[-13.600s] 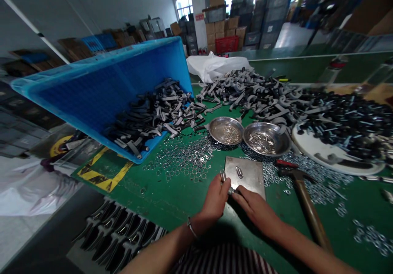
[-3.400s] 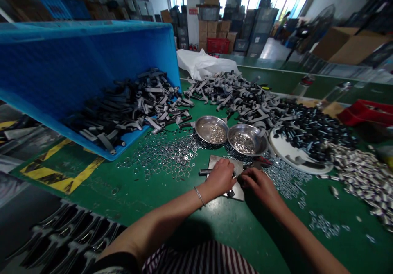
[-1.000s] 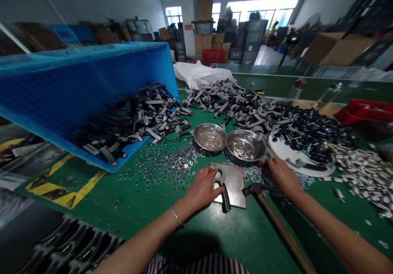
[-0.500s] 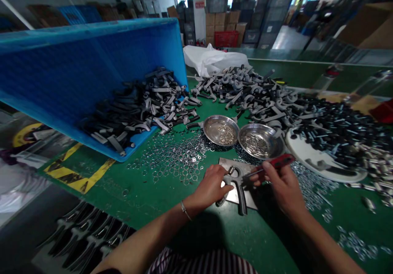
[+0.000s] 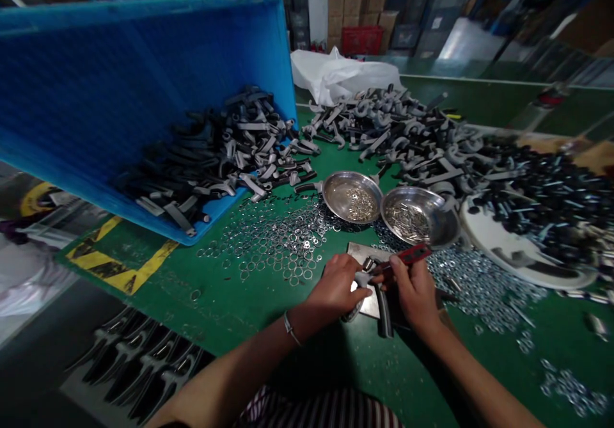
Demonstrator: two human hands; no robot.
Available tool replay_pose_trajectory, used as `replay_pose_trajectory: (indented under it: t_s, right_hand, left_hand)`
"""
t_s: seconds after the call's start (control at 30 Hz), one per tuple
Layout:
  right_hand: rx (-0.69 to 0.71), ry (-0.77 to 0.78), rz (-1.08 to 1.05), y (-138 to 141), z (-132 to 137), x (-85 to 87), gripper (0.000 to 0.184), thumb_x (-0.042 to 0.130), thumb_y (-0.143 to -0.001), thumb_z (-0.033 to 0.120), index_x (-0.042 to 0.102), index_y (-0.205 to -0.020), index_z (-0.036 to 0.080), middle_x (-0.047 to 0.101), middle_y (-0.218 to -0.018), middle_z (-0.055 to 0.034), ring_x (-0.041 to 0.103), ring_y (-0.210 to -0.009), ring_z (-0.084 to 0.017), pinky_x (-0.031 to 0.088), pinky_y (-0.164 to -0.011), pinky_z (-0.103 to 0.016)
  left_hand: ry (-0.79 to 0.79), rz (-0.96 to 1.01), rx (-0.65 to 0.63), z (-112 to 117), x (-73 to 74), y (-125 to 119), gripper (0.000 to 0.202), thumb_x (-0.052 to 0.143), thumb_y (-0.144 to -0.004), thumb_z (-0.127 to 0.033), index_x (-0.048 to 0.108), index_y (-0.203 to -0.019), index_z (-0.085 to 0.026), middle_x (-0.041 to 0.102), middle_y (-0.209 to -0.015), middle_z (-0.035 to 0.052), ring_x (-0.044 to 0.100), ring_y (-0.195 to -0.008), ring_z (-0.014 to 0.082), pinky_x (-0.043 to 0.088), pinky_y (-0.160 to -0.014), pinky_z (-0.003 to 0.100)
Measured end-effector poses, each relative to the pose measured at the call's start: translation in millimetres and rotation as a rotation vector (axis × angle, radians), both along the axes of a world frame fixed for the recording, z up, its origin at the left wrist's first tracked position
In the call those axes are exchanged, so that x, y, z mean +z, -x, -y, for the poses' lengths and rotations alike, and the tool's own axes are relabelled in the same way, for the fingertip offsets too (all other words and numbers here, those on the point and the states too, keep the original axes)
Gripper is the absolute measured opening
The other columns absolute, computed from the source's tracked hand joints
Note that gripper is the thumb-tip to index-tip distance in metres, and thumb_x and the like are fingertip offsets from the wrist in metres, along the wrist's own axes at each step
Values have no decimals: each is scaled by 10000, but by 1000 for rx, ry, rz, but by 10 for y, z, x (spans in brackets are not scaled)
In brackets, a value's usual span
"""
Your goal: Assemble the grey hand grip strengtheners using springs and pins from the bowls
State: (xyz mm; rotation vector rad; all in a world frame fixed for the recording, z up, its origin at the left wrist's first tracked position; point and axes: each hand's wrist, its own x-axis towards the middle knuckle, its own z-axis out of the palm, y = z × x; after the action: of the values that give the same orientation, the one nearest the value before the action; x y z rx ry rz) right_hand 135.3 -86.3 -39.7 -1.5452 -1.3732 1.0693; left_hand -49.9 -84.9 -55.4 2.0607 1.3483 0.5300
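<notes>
Grey handle part [image 5: 371, 287] lay on the steel plate [image 5: 357, 252] at the near middle of the green table [image 5: 230, 300], pinned under the curled fingers of the left hand [image 5: 338, 284]. The right hand [image 5: 415, 287] was closed around a red-handled tool [image 5: 410, 255], its tip meeting the part's head. Two steel bowls [image 5: 352, 196] sat just beyond; loose washers [image 5: 273, 242] lay to the left, the tilted blue crate [image 5: 144, 82] farther left.

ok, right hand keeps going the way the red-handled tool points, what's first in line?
Probably the grey metal part pinned by the left hand; the right hand holds the red-handled tool almost touching it. Depth unclear.
</notes>
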Motion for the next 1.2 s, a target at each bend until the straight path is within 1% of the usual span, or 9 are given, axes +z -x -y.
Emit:
replay_pose_trajectory:
  t_s: [0.3, 0.4, 0.5, 0.6, 0.7, 0.83, 0.93, 1.03, 1.2]
  right_hand:
    - [134, -163, 528, 105, -8, -55, 369, 410, -917, 559, 526, -934, 209, 684, -807, -158, 665, -733, -335, 473, -671, -416]
    - [206, -90, 270, 134, -185, 67, 334, 471, -911, 558, 518, -912, 227, 656, -719, -71, 623, -631, -258, 469, -611, -359]
    - [262, 39, 4, 76, -327, 162, 456, 309, -964, 630, 475, -770, 253, 548, -521, 15, 509, -433, -178, 438, -480, -305]
    - [197, 57, -75, -79, -347, 198, 444, 281, -973, 628, 478, -830, 257, 630, -597, 1, 581, -469, -185, 488, -507, -312]
    - [170, -49, 303, -376, -318, 208, 326, 425, -939, 567, 505, -961, 252, 713, -762, -49, 675, -623, -240, 518, -615, -353]
    - [341, -150, 1026, -1063, -318, 171, 333, 441, -910, 509, 592, -1013, 231, 736, -860, -129, 679, -657, -304, 461, -562, -371]
    - [465, -122, 1083, -1586, -360, 193, 343, 450, -907, 516, 644, -965, 239, 730, -897, -129, 674, -665, -289, 472, -554, -371]
    - [486, -227, 975, -1679, -483, 375, 382, 480, -924, 540, 677, -1047, 237, 701, -1017, -137, 669, -815, -292, 518, -689, -411]
    - [589, -460, 1128, -614, -1038, 645, 280, 483, -964, 321, 736, -965, 201, 701, -1012, -124, 581, -988, -293, 437, -859, -424]
  left_hand:
    - [30, -11, 6, 18, 43, -14, 327, 691, -845, -331, 585, -1122, -193, 574, -1139, 78, 496, -1103, 261, 384, -1013, 385]
    - [31, -33, 23, 27, 58, -25, 319, 690, -846, -334, 580, -1104, -180, 574, -1146, 90, 496, -1105, 270, 394, -995, 395]
    - [37, -29, 36, 26, 77, -32, 298, 693, -849, -343, 581, -1081, -192, 581, -1146, 86, 499, -1110, 273, 396, -988, 400]
    - [43, -26, 36, 28, 79, -37, 289, 699, -847, -342, 587, -1071, -198, 581, -1154, 86, 502, -1125, 277, 391, -1001, 405]
    - [38, -31, 61, 61, 71, -31, 337, 714, -837, -370, 590, -1095, -192, 579, -1175, 89, 503, -1136, 283, 398, -1003, 411]
    - [49, -36, -20, 64, 171, 66, 457, 743, -815, -411, 589, -1185, -190, 588, -1217, 99, 515, -1159, 292, 412, -1014, 428]
    - [-14, -28, -115, -174, 365, 215, 433, 686, -874, -396, 587, -1252, -211, 617, -1221, 95, 532, -1172, 276, 423, -1024, 426]
    - [-155, -98, -68, -696, 564, 308, 244, 567, -955, -288, 654, -1166, -203, 665, -1156, 93, 567, -1138, 256, 429, -1024, 428]
    - [-116, -275, -40, -1594, 662, 41, 147, 583, -935, -201, 701, -995, -137, 683, -1080, 122, 623, -1078, 259, 480, -979, 424]
